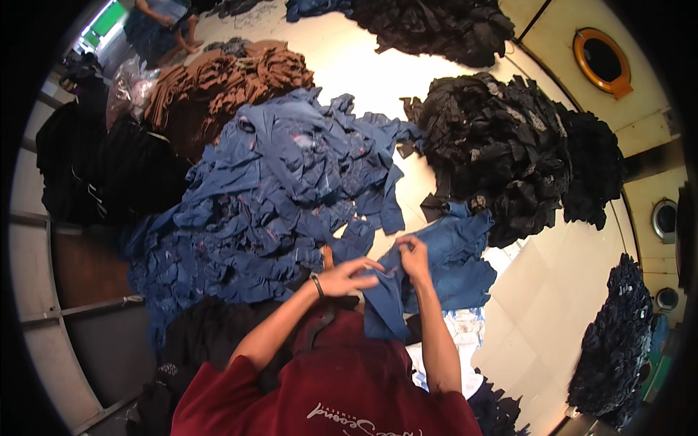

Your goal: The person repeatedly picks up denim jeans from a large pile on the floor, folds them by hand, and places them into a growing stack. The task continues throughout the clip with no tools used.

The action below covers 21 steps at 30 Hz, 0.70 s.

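A blue denim garment (385,309) hangs in front of my chest, its lower part near my lap. My right hand (414,259) is closed on its upper edge, thumb and fingers pinched together. My left hand (347,277) wears a dark wristband, its thumb raised and its fingers stretched apart. Those fingertips are beside the garment's left edge; whether they touch it I cannot tell. More blue denim (454,254) lies just right of and beyond my right hand. Ahead and to the left spreads a large heap of blue denim garments (283,174).
Black garments (494,145) are heaped at the right, and brown ones (225,80) at the far left. A dark pile (614,349) stands by the right wall. Machines with round doors (602,62) line that wall. Another person's bare feet (190,36) show at the far left.
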Available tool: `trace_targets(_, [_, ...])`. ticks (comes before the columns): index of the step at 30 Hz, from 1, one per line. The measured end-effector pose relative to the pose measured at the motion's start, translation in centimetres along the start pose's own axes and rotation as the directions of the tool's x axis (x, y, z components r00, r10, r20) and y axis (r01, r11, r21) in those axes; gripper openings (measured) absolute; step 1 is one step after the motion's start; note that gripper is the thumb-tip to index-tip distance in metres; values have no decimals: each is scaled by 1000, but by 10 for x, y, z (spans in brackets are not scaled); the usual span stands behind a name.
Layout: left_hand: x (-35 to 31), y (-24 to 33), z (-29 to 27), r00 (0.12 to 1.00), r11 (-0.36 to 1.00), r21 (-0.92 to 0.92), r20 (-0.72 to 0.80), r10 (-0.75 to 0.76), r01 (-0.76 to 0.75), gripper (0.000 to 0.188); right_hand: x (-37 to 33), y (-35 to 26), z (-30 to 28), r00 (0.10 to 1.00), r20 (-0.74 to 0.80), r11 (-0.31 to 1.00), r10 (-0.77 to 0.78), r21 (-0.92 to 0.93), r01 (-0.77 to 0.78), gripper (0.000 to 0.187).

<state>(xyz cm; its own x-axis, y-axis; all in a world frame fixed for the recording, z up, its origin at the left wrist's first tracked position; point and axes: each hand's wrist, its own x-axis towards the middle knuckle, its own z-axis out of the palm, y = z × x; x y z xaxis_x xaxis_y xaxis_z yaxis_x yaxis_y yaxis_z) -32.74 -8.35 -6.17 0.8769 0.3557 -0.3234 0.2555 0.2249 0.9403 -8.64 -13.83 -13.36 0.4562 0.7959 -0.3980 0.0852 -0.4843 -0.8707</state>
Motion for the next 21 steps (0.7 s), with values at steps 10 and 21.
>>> trace_targets(10, [5, -364, -122, 490, 399, 293, -393, -778, 869, 37, 68, 8, 18, 957, -235, 967, -171, -228, 117, 18])
trace_targets(21, [211, -527, -249, 759, 268, 780, -364, -540, 565, 67, -40, 340, 215, 840, -173, 809, 515, -224, -543, 28])
